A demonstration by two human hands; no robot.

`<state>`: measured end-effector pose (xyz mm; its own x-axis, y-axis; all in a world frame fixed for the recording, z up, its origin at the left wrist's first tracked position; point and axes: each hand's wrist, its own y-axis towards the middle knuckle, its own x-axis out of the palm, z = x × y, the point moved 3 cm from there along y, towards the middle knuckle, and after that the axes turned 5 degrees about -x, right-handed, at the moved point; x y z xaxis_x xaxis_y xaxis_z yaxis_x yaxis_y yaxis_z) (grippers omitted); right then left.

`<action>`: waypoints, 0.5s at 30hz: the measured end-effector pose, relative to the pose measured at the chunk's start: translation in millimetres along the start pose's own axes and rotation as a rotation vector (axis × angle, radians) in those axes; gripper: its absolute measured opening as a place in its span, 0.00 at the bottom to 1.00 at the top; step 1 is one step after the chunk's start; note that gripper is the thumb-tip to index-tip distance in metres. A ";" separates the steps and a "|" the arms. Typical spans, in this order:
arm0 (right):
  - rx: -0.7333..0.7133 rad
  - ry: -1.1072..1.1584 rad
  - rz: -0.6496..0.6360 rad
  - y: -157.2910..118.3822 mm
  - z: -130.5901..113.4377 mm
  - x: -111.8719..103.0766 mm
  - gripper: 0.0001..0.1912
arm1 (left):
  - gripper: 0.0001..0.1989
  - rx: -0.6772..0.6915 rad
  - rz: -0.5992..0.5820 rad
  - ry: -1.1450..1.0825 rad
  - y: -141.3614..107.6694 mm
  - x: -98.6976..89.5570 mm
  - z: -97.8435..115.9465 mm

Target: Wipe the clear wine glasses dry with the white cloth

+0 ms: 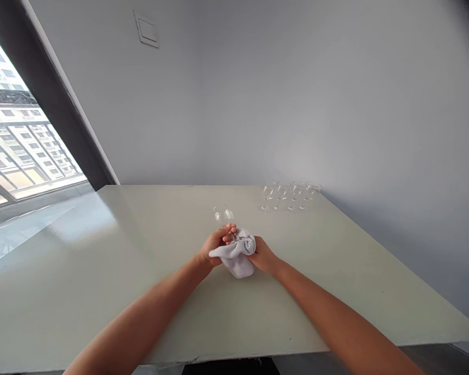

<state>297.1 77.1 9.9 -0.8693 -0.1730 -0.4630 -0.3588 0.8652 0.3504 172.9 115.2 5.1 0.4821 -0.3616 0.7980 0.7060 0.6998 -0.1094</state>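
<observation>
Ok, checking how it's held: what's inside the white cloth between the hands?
The stem of a wine glass enters the cloth; its bowl shows beyond the left hand. The cloth hides the rest, including the foot.

Obstacle, centre: wine glass (223,214) tilted past the left hand (218,244); white cloth (235,259) bunched against the right hand (262,255).
Obstacle, far right: four wine glasses (291,197), upright in a row.
Passage: pale tabletop (316,265) between hands and row.
Far limit: grey wall (281,104).
</observation>
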 end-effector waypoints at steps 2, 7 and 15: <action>-0.035 -0.096 -0.077 -0.1 -0.1 -1.3 0.05 | 0.09 0.039 0.034 0.047 1.1 -2.6 2.3; -0.176 -0.526 -0.057 0.1 4.4 0.7 0.01 | 0.11 0.093 0.115 0.298 1.0 -5.2 6.6; -0.479 -0.879 0.105 -2.0 -12.9 6.4 0.11 | 0.14 0.315 0.354 0.439 1.4 -13.7 12.5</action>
<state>287.8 68.2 16.7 -0.4148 0.4689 -0.7798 -0.5621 0.5419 0.6248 160.8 128.9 1.3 0.8723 -0.2472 0.4218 0.3113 0.9461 -0.0892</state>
